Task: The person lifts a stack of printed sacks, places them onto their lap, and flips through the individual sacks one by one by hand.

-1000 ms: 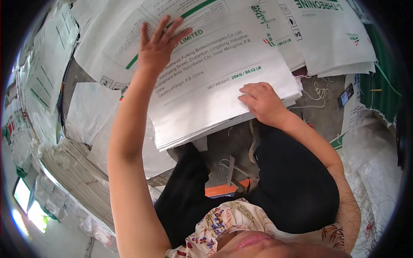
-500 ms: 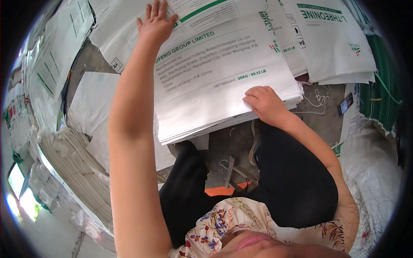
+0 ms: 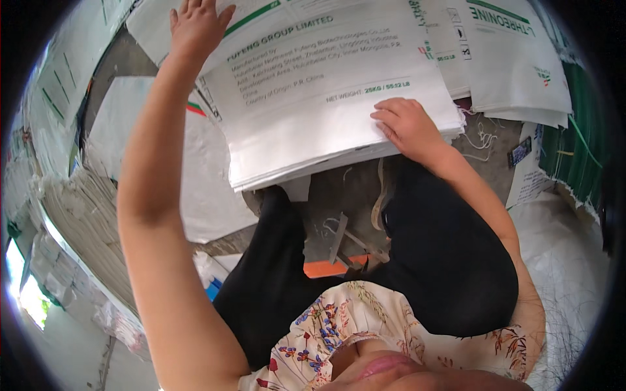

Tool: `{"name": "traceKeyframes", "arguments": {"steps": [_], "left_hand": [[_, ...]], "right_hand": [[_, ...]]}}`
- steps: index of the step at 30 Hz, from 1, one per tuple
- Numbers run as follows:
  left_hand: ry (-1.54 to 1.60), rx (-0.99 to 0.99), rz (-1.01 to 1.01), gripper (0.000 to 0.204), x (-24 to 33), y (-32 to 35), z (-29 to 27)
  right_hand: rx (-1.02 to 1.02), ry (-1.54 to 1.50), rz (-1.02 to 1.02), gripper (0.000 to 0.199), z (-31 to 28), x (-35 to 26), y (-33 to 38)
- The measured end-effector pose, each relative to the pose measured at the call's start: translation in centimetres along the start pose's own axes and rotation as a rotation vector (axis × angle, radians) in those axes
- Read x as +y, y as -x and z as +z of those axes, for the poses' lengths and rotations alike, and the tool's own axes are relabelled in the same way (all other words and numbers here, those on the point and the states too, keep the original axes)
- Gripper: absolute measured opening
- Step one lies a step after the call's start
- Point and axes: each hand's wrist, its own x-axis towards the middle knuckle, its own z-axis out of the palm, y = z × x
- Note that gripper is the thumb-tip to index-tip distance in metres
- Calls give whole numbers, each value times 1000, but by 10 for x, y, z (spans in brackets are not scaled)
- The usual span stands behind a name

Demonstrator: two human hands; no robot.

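In front of my knees lies a stack of flat white printed sacks (image 3: 293, 140) with green and grey lettering. My left hand (image 3: 199, 29) reaches to the far left part of the stack, its fingers spread on the top sack and their tips near the upper picture edge. Resting on the near right part of that sack is my right hand (image 3: 414, 130), palm down with fingers stretched out and slightly bent. Neither hand grips anything. The sack edges show in layers along the near side.
More white sacks (image 3: 515, 72) lie at the far right, beside a green woven bundle (image 3: 567, 153). A phone (image 3: 520, 152) and loose white string (image 3: 482, 140) are on the floor. Piled folded sacks (image 3: 98, 228) stand at the left. A white sheet (image 3: 208, 182) lies left of the stack.
My left hand and forearm have swung left and slightly farther away. The right hand stays on the near right part of the stack. The whole view has shifted a little.
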Motion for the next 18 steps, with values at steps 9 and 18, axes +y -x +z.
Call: {"name": "traceKeyframes", "arguments": {"steps": [9, 18], "left_hand": [[550, -224, -251, 51, 5, 302, 29], [1734, -202, -1213, 67, 8, 366, 38]], "right_hand": [[-128, -54, -145, 25, 13, -26, -39], [-409, -79, -160, 53, 35, -66, -62]]}}
